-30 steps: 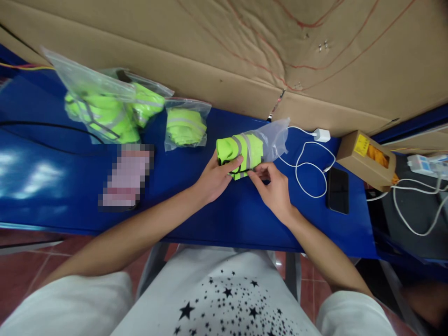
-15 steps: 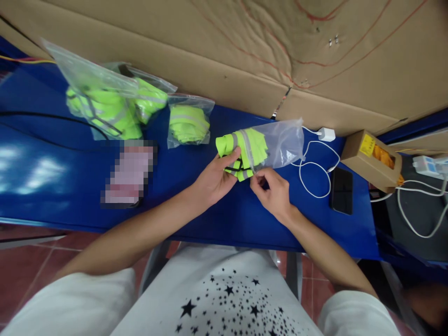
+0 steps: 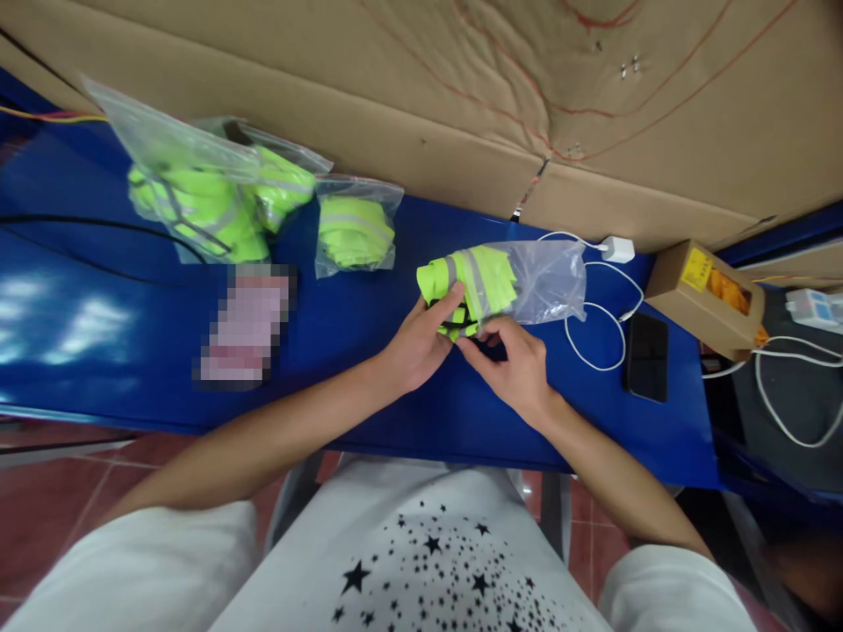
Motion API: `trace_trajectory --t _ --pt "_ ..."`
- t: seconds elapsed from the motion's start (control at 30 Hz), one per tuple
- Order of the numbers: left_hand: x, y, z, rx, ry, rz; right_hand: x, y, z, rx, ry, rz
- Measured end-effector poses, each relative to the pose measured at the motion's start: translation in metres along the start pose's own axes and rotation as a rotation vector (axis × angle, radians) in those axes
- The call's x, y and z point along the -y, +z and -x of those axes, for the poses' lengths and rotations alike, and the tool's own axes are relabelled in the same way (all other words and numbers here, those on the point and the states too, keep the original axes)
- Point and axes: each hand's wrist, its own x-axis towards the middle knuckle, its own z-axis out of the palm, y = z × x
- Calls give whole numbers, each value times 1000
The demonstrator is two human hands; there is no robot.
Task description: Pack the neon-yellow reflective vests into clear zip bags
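Note:
A folded neon-yellow reflective vest (image 3: 484, 272) with silver stripes and black edging is partly inside a clear plastic bag (image 3: 550, 276). The bag's loose part stretches to the right. My left hand (image 3: 421, 347) grips the vest's left end, thumb on top and the other fingers underneath. At the lower edge, where bag and vest meet, my right hand (image 3: 510, 355) has its thumb and index finger closed on the bag's rim. Its thumb tip touches the vest near my left fingertips. The exact pinch is partly hidden.
Several bagged neon vests (image 3: 356, 233) lie at the back left of the blue table (image 3: 369, 421). A blurred-out phone-like item (image 3: 243, 329) is left of me. To the right are a white cable (image 3: 596, 369), a charger (image 3: 617, 250), a black phone (image 3: 645, 358) and a cardboard box (image 3: 698, 298).
The vest and bag have shifted slightly right and down. My right thumb has moved left along the lower edge, closer to my left fingers. The bag's loose end hangs lower.

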Motion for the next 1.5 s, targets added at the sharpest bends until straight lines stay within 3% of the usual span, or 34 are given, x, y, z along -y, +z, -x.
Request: trace_trajectory --t 0.2,0.33,0.53,0.7,0.8,0.97,1.17,1.37,1.5 --pt "-4 -2 2 -3 28 -8 0 -3 -2 -57 158 -170" --pt "-9 -7 1 -6 131 -107 -5 -3 -3 -109 291 -394" --pt "-10 -15 -4 -14 292 -230 -6 -1 -2 -59 311 -460" --pt "0 -21 -5 46 339 -288 0 1 -6 -148 374 -565" --pt "3 -22 -4 44 375 -312 -1 3 -9 -178 501 -738" --pt "-5 -17 -3 -1 365 -407 -11 4 -11 -64 767 -1000" --pt "5 -15 -3 -21 354 -449 -11 5 -7 -19 735 -955" --pt "7 -21 1 21 428 -611 -2 3 -9 -76 699 -976" --pt "-7 -20 1 173 212 -342 -7 -5 -13 0 665 -916"
